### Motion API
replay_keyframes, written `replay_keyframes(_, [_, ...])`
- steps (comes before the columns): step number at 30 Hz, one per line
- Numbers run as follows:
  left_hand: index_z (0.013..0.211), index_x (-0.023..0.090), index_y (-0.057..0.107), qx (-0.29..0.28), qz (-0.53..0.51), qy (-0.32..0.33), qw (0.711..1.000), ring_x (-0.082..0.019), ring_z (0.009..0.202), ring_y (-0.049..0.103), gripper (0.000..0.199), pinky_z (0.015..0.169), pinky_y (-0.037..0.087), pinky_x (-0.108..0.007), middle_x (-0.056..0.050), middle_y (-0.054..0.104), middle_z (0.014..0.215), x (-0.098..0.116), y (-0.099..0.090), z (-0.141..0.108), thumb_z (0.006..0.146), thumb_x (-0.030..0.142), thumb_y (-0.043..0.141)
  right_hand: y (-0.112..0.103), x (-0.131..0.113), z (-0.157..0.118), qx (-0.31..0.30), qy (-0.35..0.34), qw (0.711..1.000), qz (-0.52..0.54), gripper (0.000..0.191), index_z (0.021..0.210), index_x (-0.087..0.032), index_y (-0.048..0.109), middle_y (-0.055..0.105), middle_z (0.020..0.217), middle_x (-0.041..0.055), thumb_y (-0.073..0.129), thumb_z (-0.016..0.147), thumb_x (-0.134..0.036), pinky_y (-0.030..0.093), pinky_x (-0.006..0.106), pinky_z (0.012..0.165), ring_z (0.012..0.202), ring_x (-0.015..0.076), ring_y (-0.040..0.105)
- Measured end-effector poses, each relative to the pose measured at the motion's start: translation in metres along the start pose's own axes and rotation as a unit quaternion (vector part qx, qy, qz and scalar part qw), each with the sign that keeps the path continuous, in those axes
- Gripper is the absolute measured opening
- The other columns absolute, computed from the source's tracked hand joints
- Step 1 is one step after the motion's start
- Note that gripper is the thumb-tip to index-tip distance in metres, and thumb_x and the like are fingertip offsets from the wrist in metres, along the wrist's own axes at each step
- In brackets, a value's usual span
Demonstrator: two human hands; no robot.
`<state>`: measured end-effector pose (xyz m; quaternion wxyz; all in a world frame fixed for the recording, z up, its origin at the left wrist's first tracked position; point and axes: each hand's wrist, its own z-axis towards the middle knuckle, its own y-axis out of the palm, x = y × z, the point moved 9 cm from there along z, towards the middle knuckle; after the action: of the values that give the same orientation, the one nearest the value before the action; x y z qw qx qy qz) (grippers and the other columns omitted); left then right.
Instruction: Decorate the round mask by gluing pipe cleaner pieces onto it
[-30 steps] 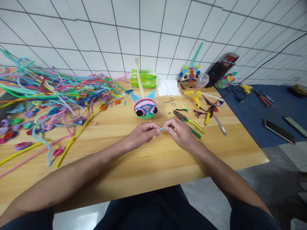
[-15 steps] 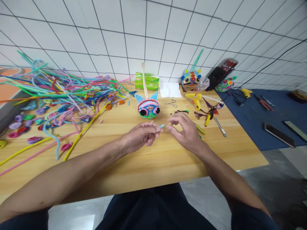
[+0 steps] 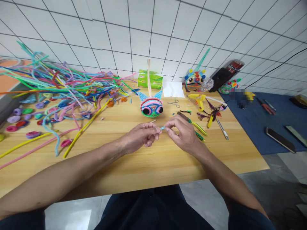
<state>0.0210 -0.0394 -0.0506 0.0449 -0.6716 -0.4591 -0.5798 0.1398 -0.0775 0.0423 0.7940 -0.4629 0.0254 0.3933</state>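
Note:
A short light-blue piece of pipe cleaner [image 3: 162, 128] spans the small gap between my two hands, above the table. My left hand [image 3: 144, 135] pinches one end between thumb and forefinger, its other fingers curled. At the opposite end, the thumb and forefinger of my right hand [image 3: 183, 132] close on it. Just beyond my hands stands a colourful animal head [image 3: 151, 108] with black-and-pink eyes, blue pointed ears and a pale stick rising behind it. Pliers with green-and-yellow handles [image 3: 199, 128] lie beside my right hand.
Heaped pipe cleaners [image 3: 72, 84] and small coiled pieces [image 3: 33, 134] cover the left side. Scissors [image 3: 174, 103], a yellow glue gun [image 3: 198, 99] and a craft knife [image 3: 223, 129] lie to the right. A green tissue pack [image 3: 155, 80] and another decorated head [image 3: 193, 80] stand by the wall.
My right hand has moved in to the left, and its thumb and finger have closed on the free end of the blue piece. The view has shifted slightly.

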Motion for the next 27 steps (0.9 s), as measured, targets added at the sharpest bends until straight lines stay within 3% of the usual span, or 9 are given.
replay_keyframes(6, [0.074,0.015,0.063,0.001,0.042,0.023,0.999,-0.003,0.043,0.042,0.048,0.041,0.030,-0.019,0.004,0.058,0.062,0.005,-0.003,0.002,0.071,0.053,0.092,0.003,0.002,0.001,-0.010,-0.014,1.000,-0.015,0.011,0.095,-0.026,0.064,0.074,0.090,0.0044,0.062,0.099,-0.016,0.053,0.038,0.077,0.085,0.0214,0.068])
replay_keyframes(11, [0.072,0.017,0.060,0.012,0.108,0.068,0.992,-0.005,0.045,0.042,0.049,0.043,0.029,-0.021,0.004,0.056,0.061,0.017,-0.007,0.003,0.077,0.059,0.084,0.002,0.012,0.012,-0.015,0.057,0.997,0.045,0.012,0.087,-0.026,0.065,0.070,0.082,0.0005,0.065,0.096,-0.018,0.051,0.034,0.072,0.077,0.0176,0.065])
replay_keyframes(15, [0.078,0.018,0.062,0.063,0.176,0.143,0.972,-0.008,0.052,0.043,0.036,0.050,0.033,-0.022,0.004,0.055,0.063,0.039,-0.018,0.000,0.087,0.051,0.073,0.007,0.027,0.029,-0.016,0.112,0.991,0.078,0.012,0.081,-0.025,0.067,0.068,0.077,-0.0011,0.069,0.090,-0.017,0.048,0.032,0.067,0.071,0.0156,0.060])
replay_keyframes(17, [0.085,0.017,0.067,0.109,0.233,0.218,0.941,-0.009,0.058,0.046,0.029,0.057,0.037,-0.023,0.003,0.056,0.066,0.058,-0.026,-0.006,0.092,0.045,0.069,0.009,0.037,0.039,0.008,0.123,0.989,0.082,0.012,0.079,-0.024,0.069,0.067,0.076,-0.0009,0.070,0.089,-0.018,0.048,0.032,0.068,0.071,0.0159,0.058])
replay_keyframes(21, [0.108,0.019,0.071,0.240,0.319,0.359,0.844,-0.011,0.065,0.048,0.021,0.064,0.040,-0.026,0.001,0.065,0.083,0.090,-0.046,-0.024,0.098,0.038,0.067,0.015,0.062,0.053,0.083,0.135,0.985,0.072,0.011,0.079,-0.025,0.072,0.063,0.076,-0.0006,0.072,0.088,-0.020,0.049,0.034,0.074,0.076,0.0171,0.056])
replay_keyframes(24, [0.104,0.020,0.069,0.292,0.377,0.393,0.786,-0.013,0.071,0.051,0.014,0.070,0.044,-0.028,-0.002,0.068,0.095,0.096,-0.057,-0.027,0.099,0.033,0.066,0.024,0.077,0.057,0.100,0.151,0.982,0.059,0.010,0.079,-0.025,0.073,0.061,0.077,-0.0009,0.072,0.087,-0.020,0.049,0.035,0.076,0.076,0.0174,0.054])
replay_keyframes(27, [0.104,0.022,0.069,0.292,0.428,0.415,0.748,-0.017,0.084,0.057,0.010,0.081,0.049,-0.031,-0.004,0.069,0.099,0.093,-0.061,-0.021,0.098,0.030,0.066,0.030,0.081,0.057,0.097,0.157,0.981,0.053,0.011,0.079,-0.025,0.072,0.060,0.079,-0.0006,0.071,0.089,-0.020,0.048,0.035,0.077,0.076,0.0174,0.054])
